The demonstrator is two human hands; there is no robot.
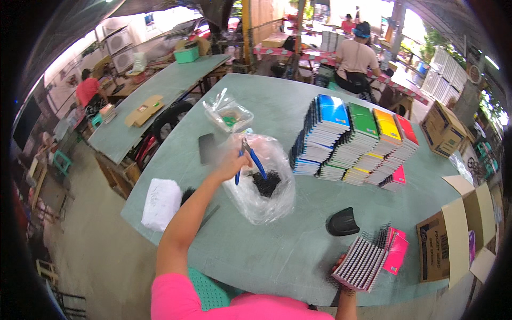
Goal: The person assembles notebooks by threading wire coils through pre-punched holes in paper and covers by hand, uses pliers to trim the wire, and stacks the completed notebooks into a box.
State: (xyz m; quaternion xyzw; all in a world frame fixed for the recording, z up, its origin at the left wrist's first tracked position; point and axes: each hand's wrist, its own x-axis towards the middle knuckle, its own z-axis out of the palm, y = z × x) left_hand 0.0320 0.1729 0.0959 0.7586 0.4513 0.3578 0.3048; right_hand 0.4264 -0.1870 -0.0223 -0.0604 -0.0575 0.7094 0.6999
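Pliers (258,164), spread open, sit grasped in the left hand (234,165) above a plastic bag (282,198) at twelve o'clock. Toward three, the right hand (339,263) grips spiral-bound notebooks (361,264), apparently bunched tightly so the stack won't slip.

Grey-green surface (298,224) at centre; matching long table (176,80), 10 o'clock. Greyish floor (101,229), 8 o'clock; green plastic stool (62,161), 9 o'clock. Air-conditioner condensers (118,41), 10 o'clock. Wooden post (246,32), 12 o'clock. Red-patterned tablecloth (397,87), 1 to 2 o'clock. Corrugated sheets (445,69), lit fluorescent tube (492,62), 2 o'clock.
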